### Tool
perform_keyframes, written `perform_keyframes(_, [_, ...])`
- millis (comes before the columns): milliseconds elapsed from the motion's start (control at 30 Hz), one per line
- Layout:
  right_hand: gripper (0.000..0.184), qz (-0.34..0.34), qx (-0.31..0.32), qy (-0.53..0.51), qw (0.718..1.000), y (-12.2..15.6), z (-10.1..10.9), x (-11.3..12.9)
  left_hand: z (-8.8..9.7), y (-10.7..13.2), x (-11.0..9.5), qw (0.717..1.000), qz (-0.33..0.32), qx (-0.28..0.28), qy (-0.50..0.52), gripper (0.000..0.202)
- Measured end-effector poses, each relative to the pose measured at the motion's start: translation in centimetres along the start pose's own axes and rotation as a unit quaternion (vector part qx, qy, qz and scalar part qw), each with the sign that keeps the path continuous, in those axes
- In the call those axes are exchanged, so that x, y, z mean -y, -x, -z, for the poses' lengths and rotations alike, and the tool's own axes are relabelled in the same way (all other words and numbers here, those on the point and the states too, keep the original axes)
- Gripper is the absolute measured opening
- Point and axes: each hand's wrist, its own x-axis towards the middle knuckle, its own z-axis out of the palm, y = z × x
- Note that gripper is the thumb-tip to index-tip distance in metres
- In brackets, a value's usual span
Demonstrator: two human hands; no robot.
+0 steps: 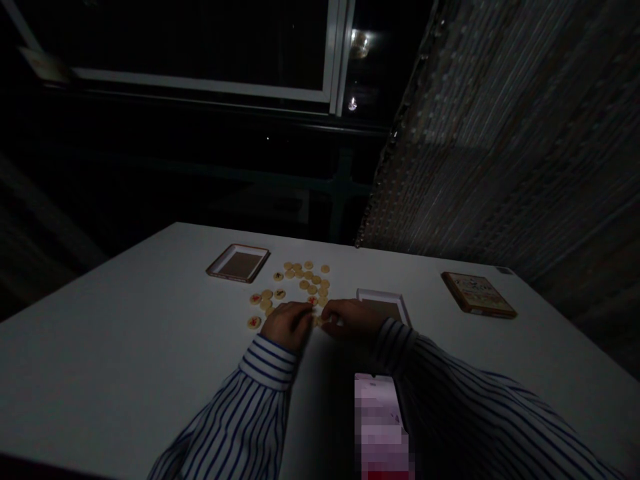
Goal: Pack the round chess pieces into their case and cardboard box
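Observation:
Round, pale Chinese chess pieces (304,285) lie scattered on the white table, most showing plain faces and several showing red or dark characters. At the near edge of this spread, my left hand (287,324) is closed, its fingers curled down and the thumb bent in; what its fingertips hold is hidden. Opposite it, my right hand (351,317) is also closed, thumb and fingers pinched at a piece (320,321) beside the left fingertips. A piece with a red character (313,301) lies just beyond the gap between both hands.
An open shallow box tray (213,272) stands at the back left of the table (125,347). Another tray (404,308) is partly behind my right wrist. A printed box (477,293) lies at the right. Near me is a lit phone (377,407). A bead curtain (475,133) hangs behind.

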Motion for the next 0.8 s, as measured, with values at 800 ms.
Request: perform_keyframes(800, [0.011,-0.1,0.002,-0.47,0.877,-0.2,-0.2,-0.8,0.1,0.0,-1.5,0.976,0.103,-0.016,0.192,0.021])
